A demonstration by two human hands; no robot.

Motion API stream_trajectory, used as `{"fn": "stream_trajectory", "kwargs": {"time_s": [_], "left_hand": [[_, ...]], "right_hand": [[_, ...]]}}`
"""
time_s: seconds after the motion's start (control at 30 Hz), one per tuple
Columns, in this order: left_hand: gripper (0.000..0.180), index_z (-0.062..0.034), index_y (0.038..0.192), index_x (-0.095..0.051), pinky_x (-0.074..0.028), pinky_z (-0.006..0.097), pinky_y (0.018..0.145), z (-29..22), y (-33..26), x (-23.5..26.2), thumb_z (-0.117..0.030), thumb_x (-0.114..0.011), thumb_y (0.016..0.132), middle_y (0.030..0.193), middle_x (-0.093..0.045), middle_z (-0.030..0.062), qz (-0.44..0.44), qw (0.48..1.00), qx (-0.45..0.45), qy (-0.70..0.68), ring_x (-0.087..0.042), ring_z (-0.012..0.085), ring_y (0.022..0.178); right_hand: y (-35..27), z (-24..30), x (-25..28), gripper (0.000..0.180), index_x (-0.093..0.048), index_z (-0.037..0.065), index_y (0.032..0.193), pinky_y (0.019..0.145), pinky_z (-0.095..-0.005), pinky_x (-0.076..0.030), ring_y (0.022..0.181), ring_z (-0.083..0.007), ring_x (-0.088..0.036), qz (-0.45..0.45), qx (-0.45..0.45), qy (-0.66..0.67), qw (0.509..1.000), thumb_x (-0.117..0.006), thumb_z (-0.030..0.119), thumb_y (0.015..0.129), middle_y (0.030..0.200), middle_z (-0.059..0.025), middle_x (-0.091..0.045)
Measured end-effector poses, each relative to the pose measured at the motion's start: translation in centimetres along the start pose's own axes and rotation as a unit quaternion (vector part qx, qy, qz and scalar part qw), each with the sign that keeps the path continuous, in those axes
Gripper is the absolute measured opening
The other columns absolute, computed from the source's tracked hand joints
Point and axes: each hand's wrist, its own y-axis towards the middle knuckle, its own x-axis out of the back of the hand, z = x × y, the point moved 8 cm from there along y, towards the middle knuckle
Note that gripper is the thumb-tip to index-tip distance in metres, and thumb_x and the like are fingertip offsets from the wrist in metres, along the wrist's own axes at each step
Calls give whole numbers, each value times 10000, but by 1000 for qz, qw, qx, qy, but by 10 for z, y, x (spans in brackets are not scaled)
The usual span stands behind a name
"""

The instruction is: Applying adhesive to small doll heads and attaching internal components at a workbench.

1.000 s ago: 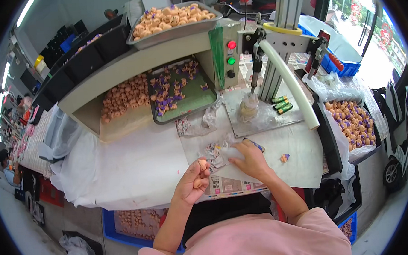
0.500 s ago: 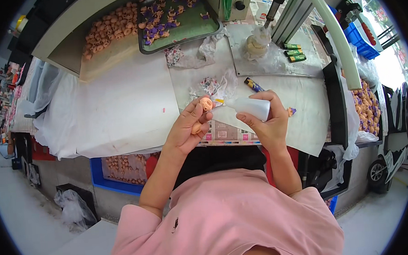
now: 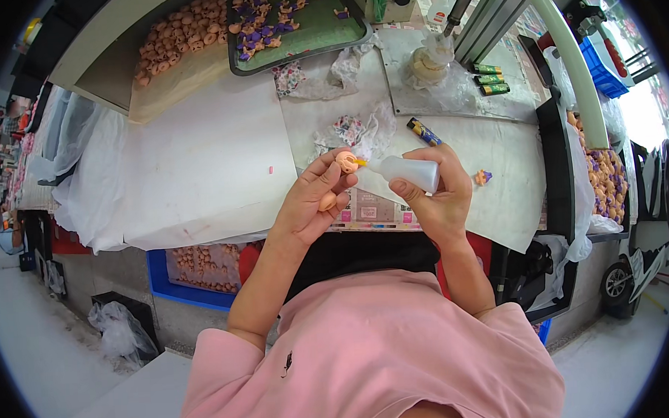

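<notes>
My left hand (image 3: 302, 203) pinches a small peach-coloured doll head (image 3: 346, 161) between thumb and fingertips. A second rounded peach piece (image 3: 327, 201) is tucked against the lower fingers of the same hand. My right hand (image 3: 447, 195) is wrapped round a white squeeze bottle (image 3: 414, 173), tilted sideways toward the left. Its yellow nozzle tip (image 3: 361, 162) meets the right side of the doll head, at what looks like an opening. To the right of my right hand, a small purple and peach doll body (image 3: 483, 177) lies on the white paper.
Peach doll heads (image 3: 182, 35) are heaped at the back left, beside a dark tray (image 3: 318, 37) of purple and peach figures. A crumpled cloth (image 3: 348, 130) and a blue lighter-shaped tube (image 3: 423, 132) lie beyond my hands. A metal press stand (image 3: 491, 19) rises at the back right.
The bottle's yellow tip has closed the small gap and now touches the doll head. The doll head has turned slightly in my left fingers. The whole view has shifted a little.
</notes>
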Motion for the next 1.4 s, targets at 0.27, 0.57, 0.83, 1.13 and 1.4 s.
{"fn": "stream_trajectory", "kwargs": {"time_s": [0.27, 0.57, 0.83, 1.13, 1.4], "left_hand": [[315, -79, 1240, -525, -521, 157, 607, 1, -3, 1, -94, -576, 930, 1160, -595, 103, -36, 999, -4, 29, -629, 123, 968], [319, -129, 1206, -537, -564, 173, 658, 4, 0, 1, -46, -594, 903, 1264, -549, 149, 0, 999, -14, 44, -622, 158, 1050], [346, -134, 1223, -530, -549, 170, 635, 6, 0, 0, -32, -596, 899, 1275, -544, 149, 6, 999, -15, 51, -619, 162, 1058], [357, -126, 1231, -526, -513, 157, 602, 10, 0, 1, -17, -593, 898, 1281, -541, 145, 8, 998, -16, 52, -610, 164, 1075], [364, -97, 1260, -501, -487, 168, 574, 4, -5, -1, -34, -580, 911, 1259, -543, 146, 21, 1000, -10, 3, -606, 163, 1041]], "right_hand": [[2, 7, 7, 328, -646, 23, 904, 583, -256, -419, 700, -132, -552, -20, 34, -52, 998, -837, 192, 699, 792, -38, -567], [-5, 11, 15, 323, -648, 25, 892, 575, -261, -408, 672, -135, -548, -26, 47, -61, 997, -831, 215, 706, 787, -43, -574], [-6, 10, 14, 318, -648, 23, 883, 575, -258, -405, 670, -133, -547, -15, 32, -49, 998, -830, 216, 707, 780, -42, -570], [-9, 2, 18, 313, -646, 17, 877, 580, -254, -410, 687, -132, -555, -16, 18, -52, 998, -827, 215, 714, 791, -42, -573], [-4, -13, 17, 364, -606, 20, 983, 627, -256, -437, 733, -124, -557, -55, 4, -11, 998, -817, 174, 729, 821, -48, -574]]}}
